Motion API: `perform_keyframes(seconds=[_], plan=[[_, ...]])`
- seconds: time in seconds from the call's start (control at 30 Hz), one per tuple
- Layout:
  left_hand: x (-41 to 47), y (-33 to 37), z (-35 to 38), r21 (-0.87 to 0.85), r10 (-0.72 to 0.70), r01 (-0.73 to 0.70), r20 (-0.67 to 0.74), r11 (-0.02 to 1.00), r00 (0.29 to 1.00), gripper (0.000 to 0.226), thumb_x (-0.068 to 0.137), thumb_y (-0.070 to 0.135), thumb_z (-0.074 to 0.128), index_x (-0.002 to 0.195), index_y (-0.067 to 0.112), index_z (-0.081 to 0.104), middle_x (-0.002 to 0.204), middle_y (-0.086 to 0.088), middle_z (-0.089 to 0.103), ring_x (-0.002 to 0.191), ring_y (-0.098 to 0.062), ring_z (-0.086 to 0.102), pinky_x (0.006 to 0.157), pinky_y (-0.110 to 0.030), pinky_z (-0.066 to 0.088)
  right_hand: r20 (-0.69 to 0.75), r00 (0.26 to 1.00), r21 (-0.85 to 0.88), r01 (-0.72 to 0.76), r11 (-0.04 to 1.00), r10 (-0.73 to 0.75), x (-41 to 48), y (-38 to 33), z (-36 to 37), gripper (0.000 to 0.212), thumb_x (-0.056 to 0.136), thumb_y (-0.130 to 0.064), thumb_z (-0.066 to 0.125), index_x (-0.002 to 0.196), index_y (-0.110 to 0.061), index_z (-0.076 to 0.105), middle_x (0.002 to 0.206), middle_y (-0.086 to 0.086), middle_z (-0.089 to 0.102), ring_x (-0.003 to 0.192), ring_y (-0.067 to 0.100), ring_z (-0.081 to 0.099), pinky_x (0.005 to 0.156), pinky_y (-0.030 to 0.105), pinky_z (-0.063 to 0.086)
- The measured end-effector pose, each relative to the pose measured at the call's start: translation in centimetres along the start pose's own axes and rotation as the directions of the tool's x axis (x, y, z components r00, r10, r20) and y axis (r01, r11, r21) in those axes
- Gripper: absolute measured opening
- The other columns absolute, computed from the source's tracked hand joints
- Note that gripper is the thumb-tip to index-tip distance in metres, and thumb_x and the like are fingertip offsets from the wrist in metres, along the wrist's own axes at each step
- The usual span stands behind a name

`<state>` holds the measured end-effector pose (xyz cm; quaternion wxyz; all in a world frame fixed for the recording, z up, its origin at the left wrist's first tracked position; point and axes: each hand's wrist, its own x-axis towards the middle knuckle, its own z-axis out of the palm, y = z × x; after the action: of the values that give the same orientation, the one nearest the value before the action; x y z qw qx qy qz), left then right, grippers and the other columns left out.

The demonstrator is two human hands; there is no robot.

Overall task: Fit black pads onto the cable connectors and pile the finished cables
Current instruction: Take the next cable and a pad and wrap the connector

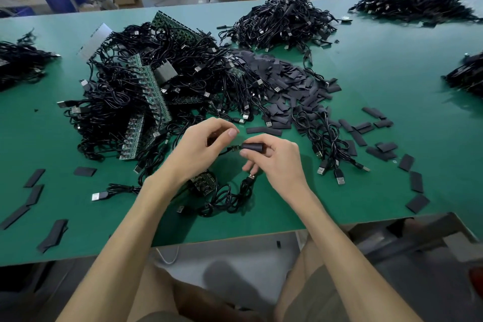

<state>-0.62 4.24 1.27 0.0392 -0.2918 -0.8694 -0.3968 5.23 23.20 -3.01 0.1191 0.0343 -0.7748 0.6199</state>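
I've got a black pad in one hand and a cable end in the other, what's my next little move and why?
Probably slide the black pad in your right hand leftward over the connector pinched by your left hand. The pad's end faces the connector tip, almost touching it, so the two seem lined up.

Factory floor; long green workbenches (392,65); cable heaps (282,21)

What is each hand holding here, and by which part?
The right hand pinches a black pad round its middle. The left hand grips a cable just behind its connector, which points at the pad's open end.
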Motion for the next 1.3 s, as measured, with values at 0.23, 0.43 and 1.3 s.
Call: perform_keyframes(seconds=[0.23,0.43,1.3], plan=[[-1.1,-0.3,-0.6,0.094,-0.033,0.027,0.065,0.995,0.997,0.018,0.092,0.022,0.075,0.11,0.023,0.078,0.088,0.022,0.072,0.091,0.005,0.065,0.086,-0.011,0.046,-0.036,0.999,0.069,-0.034,0.997,0.036,0.0,-0.3,-0.1,0.012,0.088,-0.011,0.079,0.099,-0.012,0.075,0.064,0.003,0.074,0.056,0.018,0.072,0.058,0.02,0.053],[-0.8,0.4,1.3,-0.038,0.004,-0.007,-0.069,0.999,0.998,0.01,0.095,0.013,0.07,0.102,0.015,0.078,0.081,0.012,0.075,0.079,-0.006,0.069,0.075,-0.015,0.051,-0.031,0.998,0.112,-0.046,0.993,0.05,0.0,-0.6,-0.3,0.013,0.087,-0.013,0.08,0.099,-0.016,0.075,0.066,0.003,0.075,0.056,0.019,0.072,0.058,0.019,0.052],[-1.7,0.2,2.8,-0.003,0.075,-0.077,-0.14,0.997,0.987,0.007,0.094,0.009,0.07,0.091,0.013,0.076,0.072,0.017,0.067,0.066,0.0,0.062,0.062,-0.011,0.042,-0.001,0.999,0.159,-0.053,0.986,0.054,0.0,-0.6,-0.5,0.015,0.085,-0.005,0.08,0.098,-0.011,0.076,0.07,0.009,0.076,0.06,0.026,0.073,0.06,0.026,0.055]])
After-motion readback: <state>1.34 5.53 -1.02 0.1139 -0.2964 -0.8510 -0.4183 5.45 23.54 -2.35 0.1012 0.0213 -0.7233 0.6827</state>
